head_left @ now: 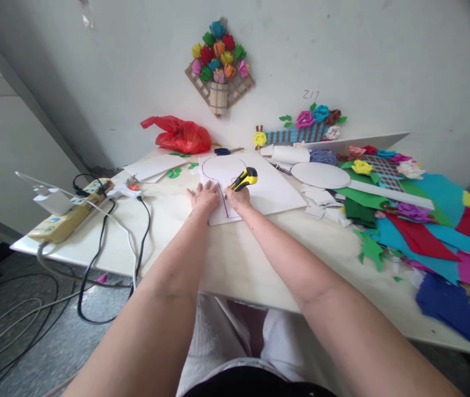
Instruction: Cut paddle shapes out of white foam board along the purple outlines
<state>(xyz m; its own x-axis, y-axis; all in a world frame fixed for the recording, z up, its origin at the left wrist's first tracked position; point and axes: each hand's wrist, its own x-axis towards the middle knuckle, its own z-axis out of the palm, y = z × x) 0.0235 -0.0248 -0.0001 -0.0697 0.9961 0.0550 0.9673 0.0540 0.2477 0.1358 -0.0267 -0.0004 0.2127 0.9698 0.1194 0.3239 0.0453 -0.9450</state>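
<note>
A white foam sheet [274,190] lies on the table, with a purple outline drawn on it. My left hand [204,197] lies flat on the sheet's near left corner, fingers spread. My right hand [238,198] is wrapped round a yellow and black utility knife [244,178], whose tip rests on the sheet by the purple line. Both hands sit close together, the knife just right of the left fingertips.
A yellow power strip [67,214] with cables and a glue gun [125,190] lie at the left. A red plastic bag [179,134] and scissors [224,150] sit at the back. Coloured foam sheets [416,237], white offcuts and paper flowers cover the right side. A flower basket [219,70] hangs on the wall.
</note>
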